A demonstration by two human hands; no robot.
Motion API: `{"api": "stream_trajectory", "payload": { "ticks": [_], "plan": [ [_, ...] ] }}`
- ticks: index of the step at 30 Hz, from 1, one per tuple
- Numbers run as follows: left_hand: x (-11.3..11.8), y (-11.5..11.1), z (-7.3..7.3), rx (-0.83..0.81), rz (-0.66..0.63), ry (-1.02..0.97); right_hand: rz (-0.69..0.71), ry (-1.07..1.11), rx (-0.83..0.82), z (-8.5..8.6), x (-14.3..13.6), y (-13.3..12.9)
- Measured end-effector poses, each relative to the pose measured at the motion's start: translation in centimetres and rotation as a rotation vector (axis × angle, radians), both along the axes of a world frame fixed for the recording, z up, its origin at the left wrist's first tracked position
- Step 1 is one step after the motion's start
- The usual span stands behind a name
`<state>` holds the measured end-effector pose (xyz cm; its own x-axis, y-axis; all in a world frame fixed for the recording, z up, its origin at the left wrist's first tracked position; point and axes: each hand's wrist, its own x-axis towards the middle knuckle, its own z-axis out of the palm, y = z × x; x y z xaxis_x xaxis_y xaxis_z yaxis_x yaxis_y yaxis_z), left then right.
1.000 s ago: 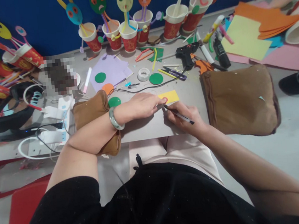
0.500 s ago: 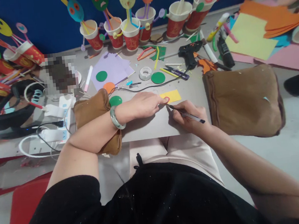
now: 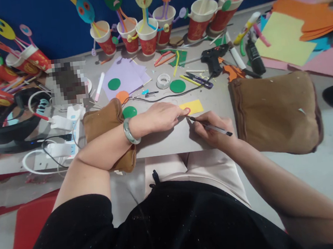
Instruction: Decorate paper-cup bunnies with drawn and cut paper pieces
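My left hand (image 3: 164, 116), a bangle on its wrist, lies low over the table with its fingers closed. Its fingertips press down the left end of a small yellow paper (image 3: 196, 106). A small reddish round shape (image 3: 188, 110) shows at the fingertip; I cannot tell whether it is drawn or a separate piece. My right hand (image 3: 213, 128) is closed around a pen (image 3: 219, 129) with a clear barrel and a black end cap. The pen's tip is by the paper's lower edge, close to the left fingertips. Whether it touches the paper is too small to tell.
Brown cushions (image 3: 275, 115) flank the hands. Beyond lie green paper circles (image 3: 177, 86), a tape roll (image 3: 163, 81), scissors (image 3: 200, 79) and a black glue gun (image 3: 213, 60) with its cable. Decorated paper cups (image 3: 149, 43) line the back. A power strip (image 3: 76, 128) stands left; another person's arm shows top right.
The scene has shifted slightly to the right in view. My hands hold nearly the same pose, pen tip still beside the yellow paper.
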<state>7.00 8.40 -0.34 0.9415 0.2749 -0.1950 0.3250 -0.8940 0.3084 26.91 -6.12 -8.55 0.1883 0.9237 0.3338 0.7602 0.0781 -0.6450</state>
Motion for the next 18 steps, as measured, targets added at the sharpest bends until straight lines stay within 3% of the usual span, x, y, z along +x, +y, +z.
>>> {"api": "stream_trajectory", "payload": {
  "ticks": [4, 7, 10, 13, 18],
  "plan": [
    [0.0, -0.1, 0.1, 0.014, -0.009, -0.008, -0.015, 0.031, -0.001, 0.8, 0.5, -0.3],
    [0.0, -0.4, 0.2, 0.037, 0.009, 0.011, -0.026, 0.212, -0.005, 1.9, 1.0, 0.0],
    [0.0, -1.0, 0.2, 0.064, 0.022, 0.052, -0.078, 0.431, -0.026, 3.5, 1.7, 1.4],
    [0.2, -2.0, 0.2, 0.102, 0.017, 0.12, -0.089, 0.499, -0.054, 5.2, 2.3, 3.7],
    [0.6, -4.0, -0.1, 0.184, 0.015, 0.191, 0.188, 0.541, -0.261, 7.0, 2.9, 8.2]
  ]
}}
